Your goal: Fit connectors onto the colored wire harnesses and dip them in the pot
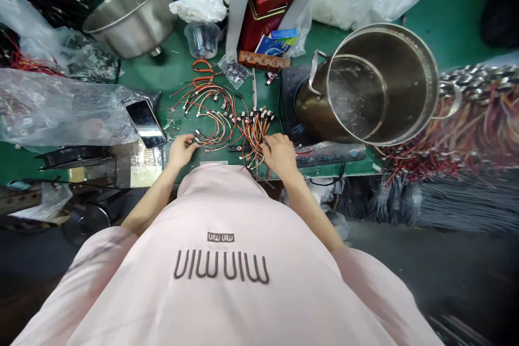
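Note:
Thin red, yellow and black wire leads (213, 119) with small white connectors lie curved in a loose group on the green bench mat (178, 81). My left hand (181, 151) reaches their near end, its fingertips pinched on a lead. A second cluster of leads (255, 138) with metal-tipped connectors fans out to the right. My right hand (279, 154) lies over that cluster, with its fingers among the wires. Whether those fingers grip a lead is hidden.
A large steel pot (377, 84) stands on a black cooker (290, 89) to the right, beside a heap of wire bundles (458, 130). A phone (145, 123) lies on clear plastic sheeting at left. Behind stand a steel bowl (130, 16) and a plastic cup (201, 39).

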A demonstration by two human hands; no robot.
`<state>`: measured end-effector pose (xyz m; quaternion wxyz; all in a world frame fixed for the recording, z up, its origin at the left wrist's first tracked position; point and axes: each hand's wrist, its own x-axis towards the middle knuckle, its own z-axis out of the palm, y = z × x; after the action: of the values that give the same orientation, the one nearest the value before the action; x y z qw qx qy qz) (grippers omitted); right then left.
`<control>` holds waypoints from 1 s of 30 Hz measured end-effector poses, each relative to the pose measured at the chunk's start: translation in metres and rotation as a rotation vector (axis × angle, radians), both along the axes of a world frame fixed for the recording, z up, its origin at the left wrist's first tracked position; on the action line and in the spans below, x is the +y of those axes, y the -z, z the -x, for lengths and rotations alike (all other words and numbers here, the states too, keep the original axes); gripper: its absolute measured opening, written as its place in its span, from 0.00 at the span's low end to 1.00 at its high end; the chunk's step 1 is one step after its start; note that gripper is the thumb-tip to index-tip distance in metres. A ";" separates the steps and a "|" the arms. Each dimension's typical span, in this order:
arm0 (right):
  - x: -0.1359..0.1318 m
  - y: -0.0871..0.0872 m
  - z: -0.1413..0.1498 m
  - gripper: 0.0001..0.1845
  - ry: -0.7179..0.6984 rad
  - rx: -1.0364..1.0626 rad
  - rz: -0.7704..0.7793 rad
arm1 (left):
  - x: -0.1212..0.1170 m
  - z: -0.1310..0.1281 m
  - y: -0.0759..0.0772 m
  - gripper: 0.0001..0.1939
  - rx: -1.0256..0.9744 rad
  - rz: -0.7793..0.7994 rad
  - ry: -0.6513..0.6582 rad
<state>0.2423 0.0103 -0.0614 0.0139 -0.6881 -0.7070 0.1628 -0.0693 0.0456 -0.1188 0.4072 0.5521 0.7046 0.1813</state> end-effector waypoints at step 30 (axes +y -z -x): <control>0.027 -0.029 0.084 0.24 -0.383 0.592 -0.211 | 0.014 -0.014 -0.091 0.07 -0.084 -0.379 0.176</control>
<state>0.1584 0.0375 -0.0327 0.2582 -0.4610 -0.8012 0.2808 -0.0555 0.0595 -0.0279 0.3394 0.6702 0.5893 0.2973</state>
